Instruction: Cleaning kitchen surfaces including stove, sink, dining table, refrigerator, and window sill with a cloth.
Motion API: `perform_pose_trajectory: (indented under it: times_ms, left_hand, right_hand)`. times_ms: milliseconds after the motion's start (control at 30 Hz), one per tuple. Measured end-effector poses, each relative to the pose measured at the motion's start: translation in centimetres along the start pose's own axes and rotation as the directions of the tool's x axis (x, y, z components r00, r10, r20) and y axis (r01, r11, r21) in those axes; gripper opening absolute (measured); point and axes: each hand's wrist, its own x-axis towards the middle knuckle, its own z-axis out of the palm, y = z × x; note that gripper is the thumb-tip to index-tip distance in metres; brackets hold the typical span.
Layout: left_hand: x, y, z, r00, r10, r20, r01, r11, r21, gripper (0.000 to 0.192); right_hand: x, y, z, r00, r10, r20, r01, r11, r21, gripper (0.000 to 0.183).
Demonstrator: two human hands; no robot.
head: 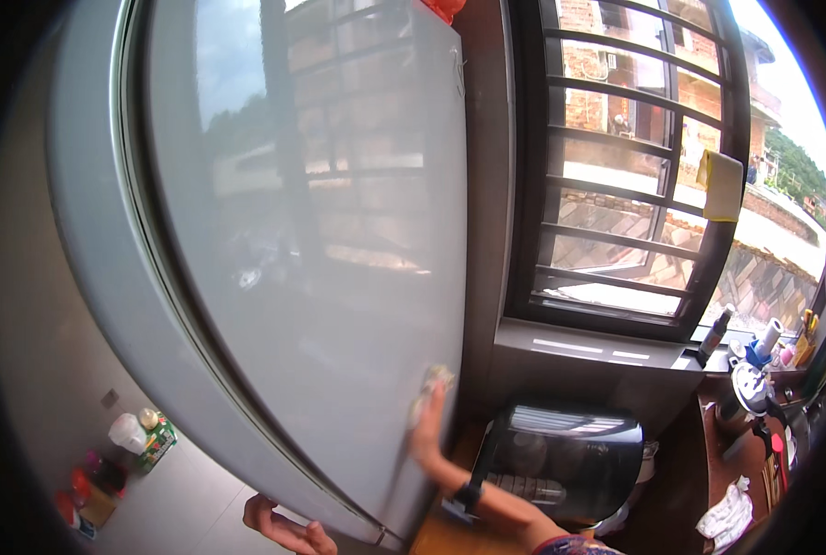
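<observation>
My right hand [427, 430], with a dark watch at the wrist, presses a crumpled light cloth [439, 378] flat against the glossy grey side of a refrigerator [343, 326]. The contact is low on the panel, near its right edge. The cloth is partly hidden by the palm. Down by the refrigerator's lower edge is my left hand [288, 531], fingers loosely bent and the thumb apart, with nothing seen in it. A dark door seam [177, 298] runs down the refrigerator's left part. Window bars and sky reflect in the panel.
A dish box with a dark clear lid [559, 458] stands on a wooden surface beside my right forearm. Right of it, a brown counter bears a metal pot [747, 392] and a white cloth [726, 517]. A barred window [621, 173] is behind. Boxes and bags [101, 482] sit at left.
</observation>
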Motion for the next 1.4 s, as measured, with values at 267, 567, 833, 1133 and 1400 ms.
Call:
perform_pose_trajectory:
  times_ms: [267, 567, 833, 1133, 1400]
  left_hand:
    - [-2.2, -2.0, 1.9, 0.992, -0.023, -0.120, 0.039, 0.991, 0.130, 0.064]
    - [-3.2, -3.8, 1.1, 0.986, 0.130, -0.107, -0.097, 0.957, 0.275, 0.063]
    - [-2.6, -4.1, 1.6, 0.983, 0.169, -0.074, -0.145, 0.957, 0.251, 0.063]
    - [-1.1, -1.7, 2.9, 0.995, 0.032, -0.093, -0.022, 0.995, 0.100, 0.060]
    - [-0.3, -1.3, 2.6, 0.995, -0.001, -0.104, 0.010, 0.997, 0.081, 0.062]
  right_hand:
    - [12.8, -20.1, 2.2, 0.419, -0.844, 0.336, 0.856, 0.491, 0.165, 0.047]
    - [37.6, -31.1, 6.1, 0.128, -0.988, 0.081, 0.991, 0.124, -0.052, 0.048]
    - [37.4, -21.5, 3.2, 0.550, -0.834, -0.045, 0.835, 0.549, 0.033, 0.040]
    - [19.7, -2.8, -1.1, 0.987, -0.102, -0.127, 0.107, 0.994, 0.035, 0.044]
    - [1.3, 5.3, -2.2, 0.870, 0.448, -0.207, -0.451, 0.892, 0.035, 0.047]
